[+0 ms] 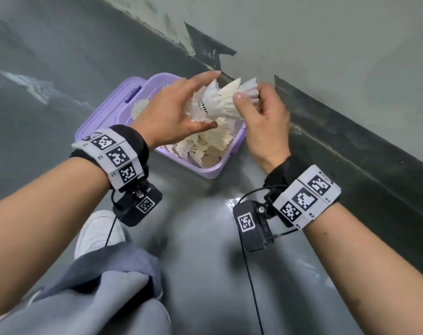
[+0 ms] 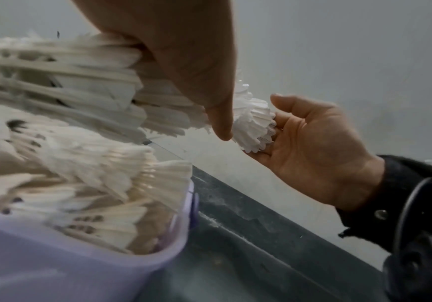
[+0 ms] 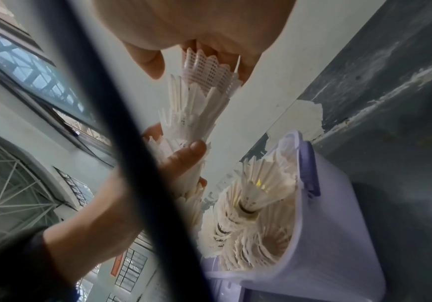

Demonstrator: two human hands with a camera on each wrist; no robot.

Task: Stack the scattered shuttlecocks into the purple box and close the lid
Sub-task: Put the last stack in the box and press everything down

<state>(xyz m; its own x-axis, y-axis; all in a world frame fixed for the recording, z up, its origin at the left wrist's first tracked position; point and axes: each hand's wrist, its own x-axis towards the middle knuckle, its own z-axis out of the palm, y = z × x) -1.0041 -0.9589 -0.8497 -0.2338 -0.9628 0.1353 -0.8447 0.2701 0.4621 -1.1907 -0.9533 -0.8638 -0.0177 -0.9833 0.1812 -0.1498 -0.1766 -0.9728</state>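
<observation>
Both hands are holding one nested stack of shuttlecocks (image 1: 217, 102) over the open purple box (image 1: 212, 170) by the wall, left hand (image 1: 174, 112) gripping the lower end and right hand (image 1: 263, 117) pinching the top, more shuttlecocks (image 1: 205, 146) sitting inside.

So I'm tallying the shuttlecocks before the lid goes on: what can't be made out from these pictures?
- Count in the purple box: head view, the left hand covers much of the pile; left wrist view is blurred.
- Number nested in the held stack: skirts overlap, and a dark cable crosses the right wrist view.
- How the right hand grips its end: fingers hidden in the head view.
- The lid: partly behind the left arm.
</observation>
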